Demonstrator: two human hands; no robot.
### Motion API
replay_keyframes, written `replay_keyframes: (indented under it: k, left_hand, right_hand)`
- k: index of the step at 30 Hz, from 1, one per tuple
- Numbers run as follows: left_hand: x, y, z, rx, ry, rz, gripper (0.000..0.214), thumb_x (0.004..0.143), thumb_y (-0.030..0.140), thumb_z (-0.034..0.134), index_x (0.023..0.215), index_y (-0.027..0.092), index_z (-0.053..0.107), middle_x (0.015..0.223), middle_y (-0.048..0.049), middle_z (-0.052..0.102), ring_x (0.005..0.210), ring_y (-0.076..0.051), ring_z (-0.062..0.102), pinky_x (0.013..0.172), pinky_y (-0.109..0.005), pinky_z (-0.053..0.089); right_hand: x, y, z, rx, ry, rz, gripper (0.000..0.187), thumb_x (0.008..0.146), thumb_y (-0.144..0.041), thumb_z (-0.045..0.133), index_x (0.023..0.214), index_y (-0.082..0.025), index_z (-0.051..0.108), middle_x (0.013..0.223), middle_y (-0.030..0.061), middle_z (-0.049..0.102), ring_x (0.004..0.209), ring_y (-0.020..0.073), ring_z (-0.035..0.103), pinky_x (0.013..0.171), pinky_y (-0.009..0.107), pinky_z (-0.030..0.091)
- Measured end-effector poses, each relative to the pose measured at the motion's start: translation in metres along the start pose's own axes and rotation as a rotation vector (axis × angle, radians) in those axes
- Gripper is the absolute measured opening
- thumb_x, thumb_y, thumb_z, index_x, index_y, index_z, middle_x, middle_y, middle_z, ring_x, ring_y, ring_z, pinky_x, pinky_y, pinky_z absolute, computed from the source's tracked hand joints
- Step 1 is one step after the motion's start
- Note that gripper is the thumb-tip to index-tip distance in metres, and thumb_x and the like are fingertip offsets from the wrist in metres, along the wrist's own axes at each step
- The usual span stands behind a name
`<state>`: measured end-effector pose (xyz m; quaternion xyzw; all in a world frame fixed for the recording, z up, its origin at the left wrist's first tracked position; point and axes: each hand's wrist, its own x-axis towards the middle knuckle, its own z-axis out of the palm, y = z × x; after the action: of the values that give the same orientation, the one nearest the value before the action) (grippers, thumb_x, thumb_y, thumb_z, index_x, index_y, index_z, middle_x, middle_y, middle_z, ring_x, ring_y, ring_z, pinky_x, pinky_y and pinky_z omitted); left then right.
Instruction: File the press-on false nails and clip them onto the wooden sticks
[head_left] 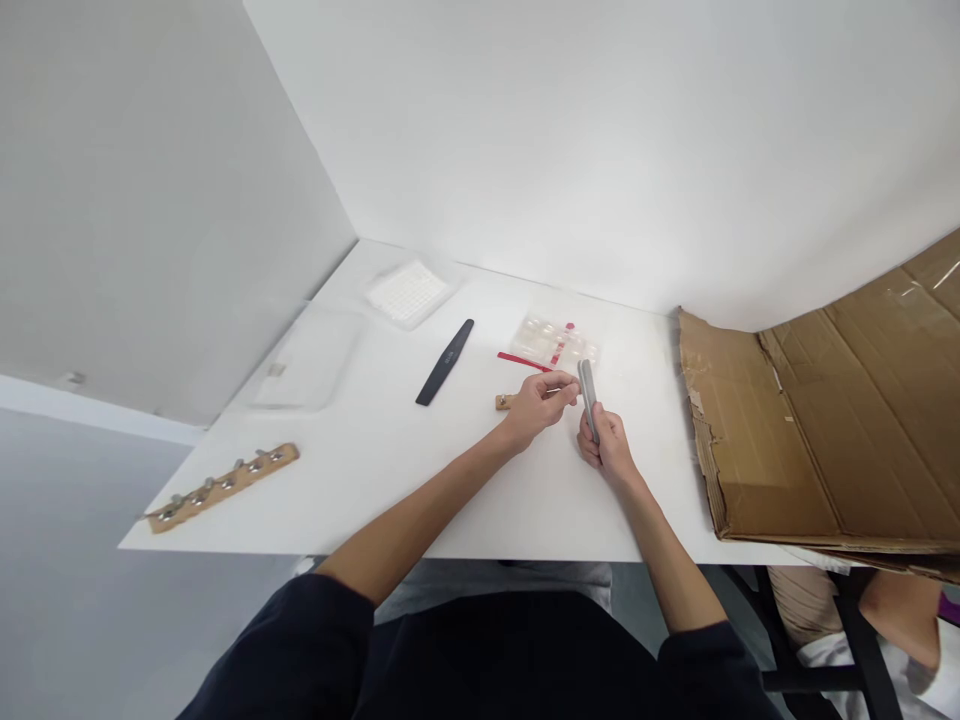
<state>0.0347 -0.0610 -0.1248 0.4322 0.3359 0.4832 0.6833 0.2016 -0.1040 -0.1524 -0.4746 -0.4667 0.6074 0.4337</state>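
My right hand (609,445) is closed around the lower part of a grey nail file (587,385), which stands nearly upright with its rounded end on top. Close to the file's upper edge, my left hand (541,405) has thumb and fingers pinched together; whatever is between them is too small to make out. Partly hidden behind the left hand lies a short wooden piece (504,402). Just beyond the hands is a clear packet (534,338) of small pale pieces with red marks, and a red strip (520,359) lies beside it.
A black nail file (445,362) lies left of the hands. Farther left are a wooden bar with metal fittings (225,488), a clear plastic lid or tray (311,360) and a clear case with a white grid (409,292). An open cardboard box (780,430) borders the right side.
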Motion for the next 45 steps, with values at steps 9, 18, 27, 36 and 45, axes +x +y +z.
replay_keyframes:
  k: [9, 18, 27, 36, 45]
  left_hand:
    - [-0.0019, 0.0022, 0.0013, 0.007, -0.018, -0.003, 0.046, 0.072, 0.052, 0.091, 0.081, 0.013, 0.067, 0.07, 0.0027, 0.058, 0.043, -0.001, 0.03, 0.044, -0.023, 0.019]
    - [-0.0007, 0.001, 0.0006, 0.027, -0.01, -0.01, 0.047, 0.073, 0.052, 0.091, 0.081, 0.013, 0.067, 0.069, 0.0031, 0.058, 0.043, -0.001, 0.03, 0.044, -0.023, 0.02]
    - [-0.0015, 0.0021, 0.0023, 0.028, -0.027, -0.011, 0.048, 0.071, 0.053, 0.092, 0.081, 0.013, 0.068, 0.069, 0.003, 0.058, 0.043, -0.001, 0.032, 0.043, -0.022, 0.02]
    - [-0.0009, 0.0004, 0.0011, 0.036, -0.041, -0.002, 0.045, 0.073, 0.051, 0.091, 0.081, 0.013, 0.068, 0.069, 0.0023, 0.058, 0.043, -0.001, 0.032, 0.043, -0.022, 0.021]
    - [-0.0004, -0.0002, 0.0011, 0.043, -0.027, 0.021, 0.043, 0.075, 0.05, 0.09, 0.082, 0.013, 0.069, 0.07, 0.0021, 0.059, 0.044, -0.001, 0.031, 0.043, -0.022, 0.021]
  right_hand:
    - [-0.0003, -0.005, -0.0013, 0.009, 0.02, 0.038, 0.069, 0.089, -0.086, 0.057, 0.063, -0.023, 0.045, 0.045, -0.01, 0.03, 0.032, 0.0057, 0.027, 0.032, 0.021, 0.019]
    - [0.0006, -0.0014, -0.0032, -0.008, 0.012, 0.046, 0.068, 0.092, -0.084, 0.055, 0.065, -0.023, 0.045, 0.045, -0.0101, 0.03, 0.031, 0.0057, 0.029, 0.033, 0.02, 0.02]
    - [0.0005, -0.001, -0.0018, 0.009, 0.043, 0.029, 0.068, 0.092, -0.084, 0.054, 0.064, -0.023, 0.045, 0.044, -0.0101, 0.03, 0.031, 0.006, 0.028, 0.032, 0.021, 0.019]
    - [0.0016, 0.0016, -0.0031, 0.01, 0.066, 0.029, 0.067, 0.092, -0.084, 0.055, 0.065, -0.023, 0.045, 0.044, -0.0105, 0.03, 0.03, 0.0065, 0.03, 0.032, 0.021, 0.019]
    - [0.0011, 0.0008, -0.002, 0.011, 0.047, 0.036, 0.068, 0.092, -0.084, 0.054, 0.064, -0.024, 0.044, 0.043, -0.0104, 0.03, 0.029, 0.0063, 0.028, 0.031, 0.021, 0.019]
